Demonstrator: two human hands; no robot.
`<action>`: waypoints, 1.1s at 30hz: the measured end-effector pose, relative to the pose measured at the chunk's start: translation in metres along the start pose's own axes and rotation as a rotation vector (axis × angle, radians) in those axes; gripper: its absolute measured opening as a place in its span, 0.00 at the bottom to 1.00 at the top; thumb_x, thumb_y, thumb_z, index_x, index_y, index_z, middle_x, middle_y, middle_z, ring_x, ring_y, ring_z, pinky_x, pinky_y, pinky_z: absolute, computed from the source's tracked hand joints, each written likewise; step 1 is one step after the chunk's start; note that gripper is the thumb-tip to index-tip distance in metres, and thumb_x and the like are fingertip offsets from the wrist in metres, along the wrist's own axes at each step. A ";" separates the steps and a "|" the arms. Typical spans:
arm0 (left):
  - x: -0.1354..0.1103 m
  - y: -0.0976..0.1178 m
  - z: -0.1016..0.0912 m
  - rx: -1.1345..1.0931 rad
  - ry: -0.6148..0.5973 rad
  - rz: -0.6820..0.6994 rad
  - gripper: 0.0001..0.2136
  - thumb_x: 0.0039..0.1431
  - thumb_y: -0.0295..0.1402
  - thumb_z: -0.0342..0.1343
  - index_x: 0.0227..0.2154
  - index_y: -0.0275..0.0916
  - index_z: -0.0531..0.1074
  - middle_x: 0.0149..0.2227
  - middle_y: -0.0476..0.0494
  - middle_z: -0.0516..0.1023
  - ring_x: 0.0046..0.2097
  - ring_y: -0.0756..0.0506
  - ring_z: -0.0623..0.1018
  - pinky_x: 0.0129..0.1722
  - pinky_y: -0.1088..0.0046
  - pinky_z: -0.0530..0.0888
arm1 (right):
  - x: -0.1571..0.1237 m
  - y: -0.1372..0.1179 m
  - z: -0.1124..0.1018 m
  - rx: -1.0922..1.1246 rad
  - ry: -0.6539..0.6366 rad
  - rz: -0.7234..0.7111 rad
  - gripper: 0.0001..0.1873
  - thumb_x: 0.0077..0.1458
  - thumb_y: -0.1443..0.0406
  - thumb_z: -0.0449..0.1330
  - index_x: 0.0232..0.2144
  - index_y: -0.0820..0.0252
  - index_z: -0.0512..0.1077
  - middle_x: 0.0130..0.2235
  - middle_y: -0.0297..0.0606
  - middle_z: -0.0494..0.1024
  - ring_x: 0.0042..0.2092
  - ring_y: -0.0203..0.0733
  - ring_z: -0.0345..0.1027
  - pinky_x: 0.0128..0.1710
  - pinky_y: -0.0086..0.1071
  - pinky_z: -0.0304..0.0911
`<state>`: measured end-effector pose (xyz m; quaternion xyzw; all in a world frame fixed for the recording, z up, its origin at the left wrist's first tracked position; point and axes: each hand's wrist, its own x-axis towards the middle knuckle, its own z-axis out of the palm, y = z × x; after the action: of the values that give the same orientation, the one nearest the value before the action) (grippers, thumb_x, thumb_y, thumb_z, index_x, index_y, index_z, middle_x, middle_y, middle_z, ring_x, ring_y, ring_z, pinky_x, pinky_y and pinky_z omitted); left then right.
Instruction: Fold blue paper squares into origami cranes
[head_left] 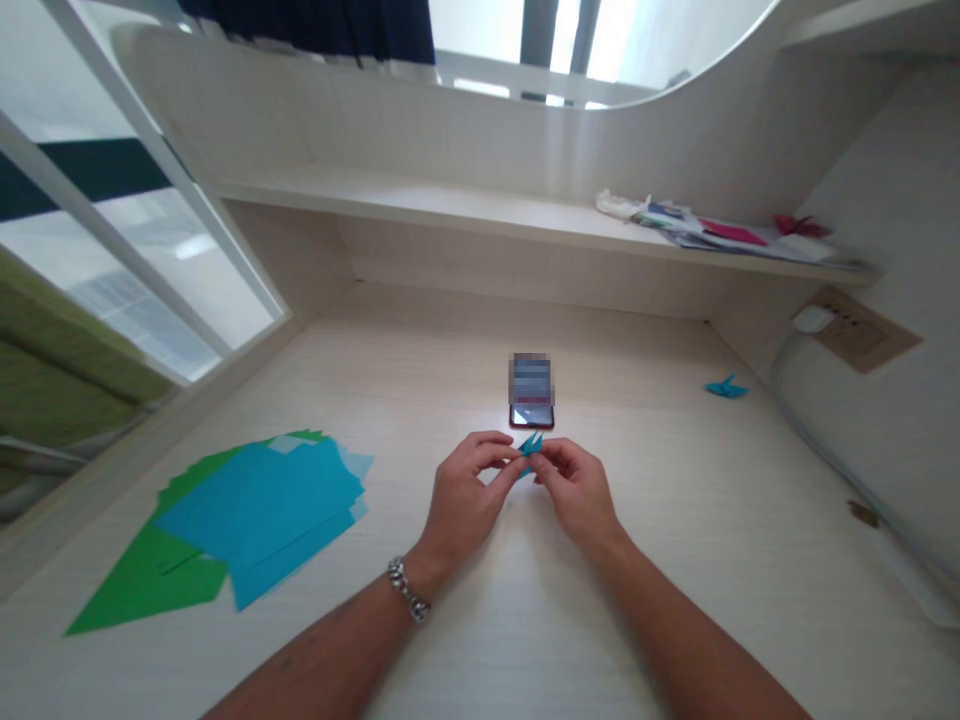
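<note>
Between my two hands is a small folded blue origami piece (531, 446), with pointed tips sticking up. My left hand (472, 487) pinches it from the left with thumb and fingers, and a chain bracelet circles that wrist. From the right, my right hand (576, 483) grips the same piece between thumb and fingers. The fingers cover much of its lower part. Just beyond the hands a phone (532, 413) lies on the desk, its screen partly blurred. Another folded blue origami piece (726, 387) rests far to the right.
Blue paper sheets (277, 510) overlap green paper sheets (142, 570) at the left of the desk (465, 630). Above the back runs a shelf (450, 208) holding papers (720, 232) and a red folded piece (802, 225). A cable (799, 425) hangs from the wall socket (862, 328).
</note>
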<state>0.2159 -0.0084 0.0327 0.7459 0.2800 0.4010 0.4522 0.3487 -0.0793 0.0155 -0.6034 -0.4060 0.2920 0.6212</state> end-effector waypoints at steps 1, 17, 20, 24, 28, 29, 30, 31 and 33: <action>0.000 0.000 0.000 -0.009 -0.004 -0.009 0.05 0.55 0.34 0.58 0.33 0.39 0.76 0.40 0.42 0.77 0.43 0.45 0.76 0.43 0.68 0.74 | 0.000 0.000 0.000 -0.006 -0.002 -0.005 0.08 0.52 0.62 0.61 0.34 0.59 0.75 0.34 0.37 0.78 0.34 0.40 0.70 0.34 0.33 0.65; 0.005 -0.008 0.000 -0.251 -0.057 -0.236 0.07 0.50 0.33 0.62 0.32 0.35 0.76 0.33 0.42 0.80 0.36 0.45 0.79 0.38 0.69 0.76 | -0.002 -0.004 0.002 -0.018 -0.036 0.029 0.09 0.51 0.62 0.61 0.33 0.61 0.76 0.33 0.40 0.79 0.34 0.42 0.72 0.36 0.34 0.67; 0.004 -0.006 0.001 -0.317 -0.025 -0.248 0.07 0.49 0.31 0.63 0.31 0.35 0.75 0.32 0.44 0.80 0.35 0.46 0.79 0.38 0.70 0.76 | -0.001 -0.002 0.002 0.043 -0.038 0.065 0.09 0.48 0.61 0.63 0.32 0.61 0.76 0.31 0.39 0.78 0.33 0.42 0.71 0.35 0.34 0.67; 0.003 -0.003 0.002 -0.372 -0.011 -0.255 0.10 0.48 0.29 0.63 0.35 0.35 0.72 0.33 0.44 0.79 0.35 0.46 0.80 0.38 0.71 0.77 | 0.001 -0.007 0.001 0.120 -0.038 0.142 0.12 0.44 0.60 0.66 0.31 0.61 0.76 0.31 0.39 0.78 0.33 0.42 0.71 0.35 0.34 0.67; 0.003 -0.001 0.003 -0.371 -0.042 -0.260 0.12 0.49 0.27 0.62 0.38 0.35 0.70 0.33 0.45 0.78 0.35 0.47 0.79 0.37 0.72 0.76 | 0.002 -0.010 0.000 0.184 -0.028 0.203 0.13 0.43 0.60 0.66 0.32 0.61 0.76 0.30 0.37 0.78 0.31 0.40 0.70 0.32 0.33 0.66; 0.003 -0.001 0.003 -0.375 -0.053 -0.260 0.12 0.49 0.27 0.61 0.38 0.35 0.70 0.33 0.45 0.78 0.35 0.48 0.79 0.37 0.72 0.76 | 0.002 -0.009 0.000 0.182 -0.022 0.194 0.12 0.44 0.60 0.66 0.31 0.62 0.76 0.29 0.37 0.78 0.30 0.39 0.70 0.32 0.33 0.66; 0.003 -0.001 0.004 -0.382 -0.066 -0.259 0.12 0.49 0.27 0.61 0.38 0.35 0.70 0.33 0.45 0.78 0.35 0.48 0.79 0.37 0.72 0.76 | 0.002 -0.007 0.000 0.171 -0.018 0.180 0.12 0.44 0.60 0.66 0.30 0.62 0.76 0.28 0.37 0.77 0.30 0.39 0.69 0.31 0.32 0.66; 0.003 -0.001 0.004 -0.390 -0.077 -0.259 0.12 0.50 0.27 0.61 0.38 0.35 0.70 0.34 0.45 0.78 0.36 0.48 0.79 0.38 0.72 0.76 | 0.002 -0.005 0.000 0.153 -0.012 0.164 0.11 0.44 0.60 0.66 0.29 0.62 0.76 0.28 0.37 0.77 0.29 0.38 0.69 0.32 0.32 0.65; 0.003 -0.001 0.004 -0.404 -0.092 -0.269 0.12 0.49 0.27 0.62 0.38 0.35 0.70 0.34 0.44 0.78 0.36 0.47 0.79 0.38 0.71 0.76 | 0.002 -0.001 0.000 0.112 -0.004 0.141 0.11 0.44 0.60 0.66 0.28 0.62 0.75 0.28 0.37 0.77 0.29 0.38 0.69 0.32 0.33 0.65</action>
<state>0.2207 -0.0078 0.0318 0.6136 0.2702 0.3507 0.6538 0.3493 -0.0773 0.0169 -0.5943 -0.3467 0.3582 0.6311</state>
